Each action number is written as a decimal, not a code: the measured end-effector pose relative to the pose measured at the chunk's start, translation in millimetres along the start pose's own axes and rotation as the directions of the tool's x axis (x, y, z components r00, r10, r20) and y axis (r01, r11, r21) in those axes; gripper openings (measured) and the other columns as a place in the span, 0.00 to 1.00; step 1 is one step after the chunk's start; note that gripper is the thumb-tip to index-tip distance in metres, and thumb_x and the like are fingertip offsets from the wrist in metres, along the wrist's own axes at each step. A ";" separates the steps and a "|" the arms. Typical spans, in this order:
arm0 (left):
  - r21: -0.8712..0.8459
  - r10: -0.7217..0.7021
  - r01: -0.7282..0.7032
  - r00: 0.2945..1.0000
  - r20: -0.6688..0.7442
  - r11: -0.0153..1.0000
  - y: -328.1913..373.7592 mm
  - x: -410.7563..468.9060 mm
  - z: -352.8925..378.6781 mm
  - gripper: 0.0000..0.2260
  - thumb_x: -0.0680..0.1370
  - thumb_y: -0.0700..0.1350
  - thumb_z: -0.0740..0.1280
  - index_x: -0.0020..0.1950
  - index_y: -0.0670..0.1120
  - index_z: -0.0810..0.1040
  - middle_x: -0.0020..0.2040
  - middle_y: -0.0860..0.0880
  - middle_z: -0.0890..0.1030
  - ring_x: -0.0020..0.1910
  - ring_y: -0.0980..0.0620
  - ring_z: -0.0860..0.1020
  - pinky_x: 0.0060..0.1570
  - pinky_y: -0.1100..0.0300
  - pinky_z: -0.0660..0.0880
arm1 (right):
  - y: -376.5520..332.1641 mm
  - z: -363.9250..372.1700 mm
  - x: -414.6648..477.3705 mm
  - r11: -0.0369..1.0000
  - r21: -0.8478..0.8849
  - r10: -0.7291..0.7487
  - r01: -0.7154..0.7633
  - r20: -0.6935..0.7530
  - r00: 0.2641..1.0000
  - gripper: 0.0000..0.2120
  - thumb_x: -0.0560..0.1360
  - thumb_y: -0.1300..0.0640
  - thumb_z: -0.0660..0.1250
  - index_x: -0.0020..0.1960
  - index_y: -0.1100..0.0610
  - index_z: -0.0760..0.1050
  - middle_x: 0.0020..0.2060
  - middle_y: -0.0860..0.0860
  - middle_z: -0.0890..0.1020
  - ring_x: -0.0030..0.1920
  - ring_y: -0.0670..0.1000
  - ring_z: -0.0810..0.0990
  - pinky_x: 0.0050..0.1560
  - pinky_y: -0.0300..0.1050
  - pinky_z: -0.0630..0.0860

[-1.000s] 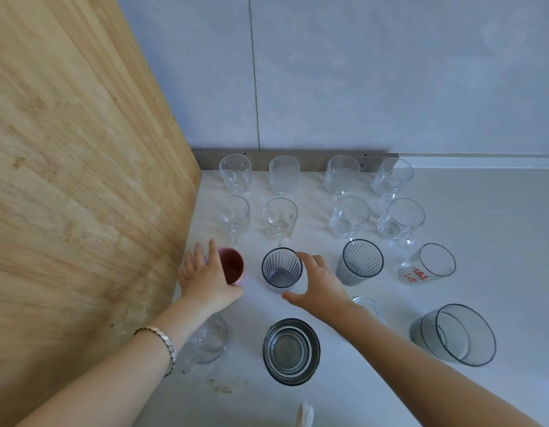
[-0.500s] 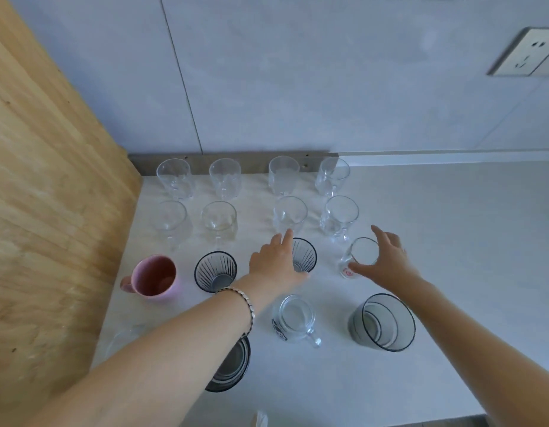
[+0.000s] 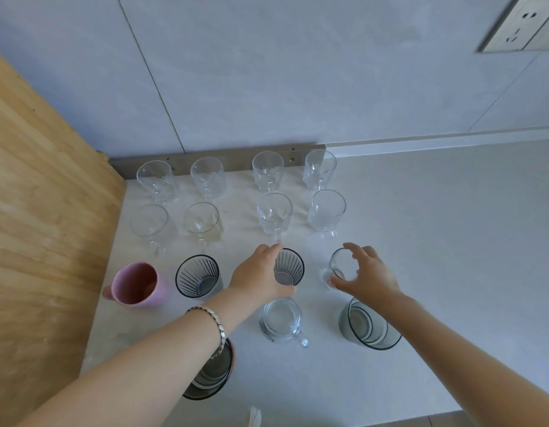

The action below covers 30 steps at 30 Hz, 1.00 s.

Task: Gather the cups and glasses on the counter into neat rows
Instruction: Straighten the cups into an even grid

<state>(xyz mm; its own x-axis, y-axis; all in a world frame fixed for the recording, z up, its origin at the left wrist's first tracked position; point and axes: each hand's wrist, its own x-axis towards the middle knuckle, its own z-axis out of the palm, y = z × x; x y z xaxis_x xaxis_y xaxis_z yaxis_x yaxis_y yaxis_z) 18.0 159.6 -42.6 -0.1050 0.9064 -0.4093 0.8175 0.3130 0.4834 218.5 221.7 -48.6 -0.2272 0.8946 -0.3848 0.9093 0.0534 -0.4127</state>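
Two rows of clear handled glasses (image 3: 268, 172) stand at the back of the pale counter (image 3: 436, 241). In the third row are a pink mug (image 3: 137, 285), a dark ribbed glass (image 3: 197, 275), a second ribbed glass (image 3: 288, 268) and a small clear glass with red print (image 3: 339, 266). My left hand (image 3: 259, 274) grips the second ribbed glass from its left side. My right hand (image 3: 367, 274) curls round the small printed glass. Nearer me stand a clear jar mug (image 3: 281, 320), a grey tumbler (image 3: 370, 326) and a dark glass (image 3: 213, 374) under my left forearm.
A tall wooden panel (image 3: 45, 226) walls off the counter's left side. The grey tiled wall (image 3: 298, 72) runs behind the glasses, with a socket (image 3: 523, 24) at the upper right. The counter stretches open to the right.
My hands left the pink mug and the first ribbed glass and moved right. The left now holds the second ribbed glass, the right closed round the printed glass. The view shifted right.
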 end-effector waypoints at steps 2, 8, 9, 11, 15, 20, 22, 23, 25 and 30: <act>-0.004 0.000 0.000 1.000 0.001 1.000 1.6 -0.3 0.5 0.37 0.68 0.55 0.72 0.72 0.51 0.60 0.66 0.49 0.68 0.61 0.48 0.74 0.56 0.57 0.71 | 0.5 3.7 0.3 0.999 0.030 0.014 -0.013 -0.021 1.000 0.35 0.69 0.45 0.71 0.72 0.48 0.61 0.62 0.51 0.71 0.54 0.54 0.80 0.51 0.44 0.74; 0.009 -0.005 0.005 1.000 0.010 1.000 3.5 -1.2 -1.1 0.36 0.68 0.55 0.71 0.72 0.51 0.59 0.66 0.49 0.68 0.61 0.48 0.74 0.54 0.56 0.71 | -1.2 8.8 2.6 0.996 0.083 0.031 -0.027 -0.046 0.998 0.36 0.69 0.46 0.71 0.73 0.48 0.61 0.63 0.51 0.71 0.61 0.53 0.75 0.55 0.49 0.76; 0.010 -0.002 0.002 1.000 0.011 1.000 3.7 -1.2 -1.7 0.36 0.69 0.55 0.71 0.72 0.51 0.59 0.67 0.50 0.67 0.61 0.48 0.74 0.54 0.56 0.72 | -1.2 8.7 2.5 0.996 0.080 0.031 -0.027 -0.043 0.999 0.36 0.69 0.47 0.71 0.73 0.49 0.61 0.64 0.51 0.71 0.62 0.53 0.75 0.55 0.49 0.76; 0.004 0.002 -0.002 1.000 0.018 1.000 4.7 -0.7 -3.1 0.36 0.69 0.55 0.71 0.73 0.51 0.59 0.68 0.50 0.67 0.62 0.48 0.73 0.55 0.56 0.72 | -1.1 9.3 2.7 0.997 0.070 0.037 -0.035 -0.038 0.999 0.35 0.70 0.48 0.71 0.73 0.49 0.60 0.65 0.51 0.70 0.62 0.54 0.74 0.56 0.49 0.76; -0.008 0.006 -0.006 1.000 0.012 1.000 5.6 2.9 -3.4 0.36 0.69 0.55 0.71 0.73 0.51 0.59 0.68 0.50 0.66 0.64 0.48 0.72 0.57 0.55 0.71 | -3.2 8.6 2.8 0.997 0.051 0.055 -0.054 -0.021 0.998 0.37 0.70 0.49 0.70 0.74 0.50 0.58 0.67 0.52 0.68 0.63 0.55 0.73 0.57 0.49 0.75; -0.050 0.041 -0.039 0.998 0.038 0.998 -0.7 -7.5 -4.8 0.39 0.71 0.54 0.70 0.75 0.50 0.54 0.73 0.48 0.62 0.68 0.47 0.69 0.63 0.53 0.70 | -14.2 6.7 -10.4 0.999 0.029 0.028 -0.027 -0.056 0.998 0.39 0.71 0.52 0.69 0.76 0.54 0.53 0.71 0.54 0.61 0.72 0.56 0.57 0.69 0.51 0.65; -0.079 0.051 -0.051 0.999 -0.014 0.996 -12.4 -22.9 -14.1 0.37 0.72 0.54 0.70 0.75 0.50 0.55 0.73 0.48 0.62 0.69 0.47 0.68 0.65 0.53 0.68 | -21.9 6.3 -20.6 0.997 0.058 -0.047 0.056 -0.156 0.987 0.34 0.71 0.55 0.69 0.74 0.56 0.60 0.71 0.55 0.63 0.73 0.56 0.56 0.71 0.51 0.63; -0.078 0.053 -0.058 0.996 -0.069 0.995 -22.8 -33.0 -20.8 0.34 0.73 0.53 0.69 0.74 0.49 0.58 0.73 0.48 0.63 0.69 0.48 0.68 0.64 0.55 0.68 | -27.3 7.0 -26.5 0.992 0.065 -0.096 0.111 -0.196 0.976 0.30 0.72 0.57 0.69 0.71 0.57 0.65 0.70 0.55 0.65 0.72 0.56 0.59 0.69 0.49 0.64; -0.063 0.045 -0.062 0.970 -0.239 0.996 -50.6 -56.7 -36.8 0.24 0.75 0.49 0.68 0.69 0.46 0.67 0.68 0.48 0.69 0.66 0.48 0.72 0.60 0.59 0.68 | -42.4 11.0 -39.9 0.969 0.080 -0.207 0.233 -0.247 0.947 0.20 0.72 0.61 0.70 0.63 0.58 0.75 0.64 0.55 0.73 0.66 0.56 0.68 0.61 0.44 0.68; -0.211 -0.276 0.200 0.849 -0.450 0.957 -134.1 -114.2 -62.8 0.10 0.74 0.44 0.67 0.53 0.41 0.78 0.54 0.44 0.78 0.55 0.45 0.77 0.50 0.60 0.71 | -108.3 37.0 -75.2 0.863 0.146 -0.491 0.483 0.024 0.871 0.15 0.73 0.58 0.70 0.59 0.56 0.78 0.55 0.51 0.79 0.49 0.45 0.75 0.58 0.46 0.75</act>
<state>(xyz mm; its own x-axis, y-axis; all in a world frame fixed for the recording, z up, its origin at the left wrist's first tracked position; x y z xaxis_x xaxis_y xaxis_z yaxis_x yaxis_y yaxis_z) -115.2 31.9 -12.2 -0.5698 0.8110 -0.1328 0.6421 0.5402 0.5439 124.2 132.2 -5.5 -0.6526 0.7423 -0.1521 0.6244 0.4131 -0.6630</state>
